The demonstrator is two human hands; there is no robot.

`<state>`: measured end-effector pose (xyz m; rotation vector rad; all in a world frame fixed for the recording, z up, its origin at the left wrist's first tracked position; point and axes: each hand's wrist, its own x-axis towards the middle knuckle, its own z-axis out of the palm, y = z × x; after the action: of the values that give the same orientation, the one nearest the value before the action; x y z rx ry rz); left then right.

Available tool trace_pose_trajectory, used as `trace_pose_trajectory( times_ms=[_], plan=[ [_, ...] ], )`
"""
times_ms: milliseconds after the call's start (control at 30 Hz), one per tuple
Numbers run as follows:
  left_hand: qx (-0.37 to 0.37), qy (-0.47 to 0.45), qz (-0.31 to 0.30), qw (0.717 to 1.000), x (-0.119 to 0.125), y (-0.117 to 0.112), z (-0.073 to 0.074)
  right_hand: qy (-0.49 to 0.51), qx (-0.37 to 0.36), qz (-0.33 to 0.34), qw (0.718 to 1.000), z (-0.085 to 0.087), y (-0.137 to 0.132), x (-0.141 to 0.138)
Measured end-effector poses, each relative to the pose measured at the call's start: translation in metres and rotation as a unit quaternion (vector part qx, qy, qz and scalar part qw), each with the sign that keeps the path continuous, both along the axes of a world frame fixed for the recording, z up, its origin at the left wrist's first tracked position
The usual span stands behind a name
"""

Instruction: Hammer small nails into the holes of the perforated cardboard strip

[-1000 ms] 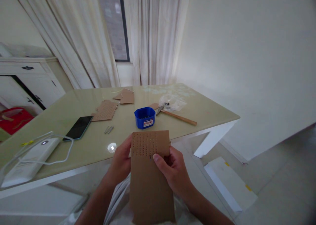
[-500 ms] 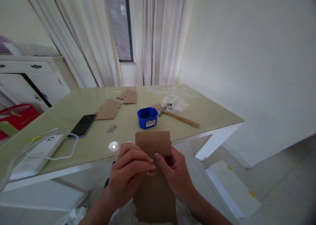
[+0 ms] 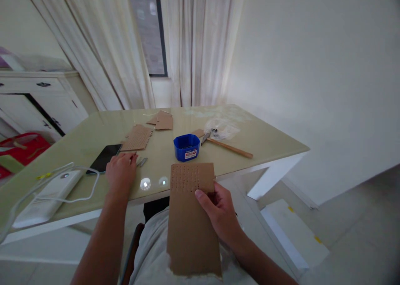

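Your left hand (image 3: 120,171) is down on the table (image 3: 250,141), left of frame centre. The nails (image 3: 141,162) lie just right of its fingertips, long axis running up-right. Its fingers are curled, and I can't tell if they've pinched one. Your right hand (image 3: 218,212) clamps the cardboard sheet (image 3: 190,231) at lower centre, thumb on its face, sheet upright.

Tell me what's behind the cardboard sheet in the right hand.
Light cloth on the lap shows around the cardboard sheet. The right hand has its thumb in front; the other fingertips are covered.
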<state>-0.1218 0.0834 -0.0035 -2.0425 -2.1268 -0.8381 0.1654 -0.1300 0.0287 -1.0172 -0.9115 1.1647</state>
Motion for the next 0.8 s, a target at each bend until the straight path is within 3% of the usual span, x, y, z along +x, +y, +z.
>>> trace_pose_trajectory(
  times_ms=[367, 533, 667, 800],
  plan=[
    [-0.032, -0.039, 0.014, 0.999, -0.003, 0.002, -0.004, 0.004, 0.004, -0.011, 1.0, 0.001, 0.0, 0.002],
    [0.014, -0.123, -0.021, 0.992, 0.003, -0.005, 0.008, 0.021, 0.005, -0.013, 1.0, -0.004, -0.001, 0.001],
    [0.048, -0.24, -0.149, 0.958, 0.037, -0.036, 0.013, 0.047, 0.006, 0.0, 0.999, -0.004, -0.002, 0.0],
    [-0.009, -0.365, -0.348, 0.864, 0.089, -0.091, -0.007, 0.052, 0.019, 0.005, 0.998, 0.0, -0.004, -0.002]
  ],
)
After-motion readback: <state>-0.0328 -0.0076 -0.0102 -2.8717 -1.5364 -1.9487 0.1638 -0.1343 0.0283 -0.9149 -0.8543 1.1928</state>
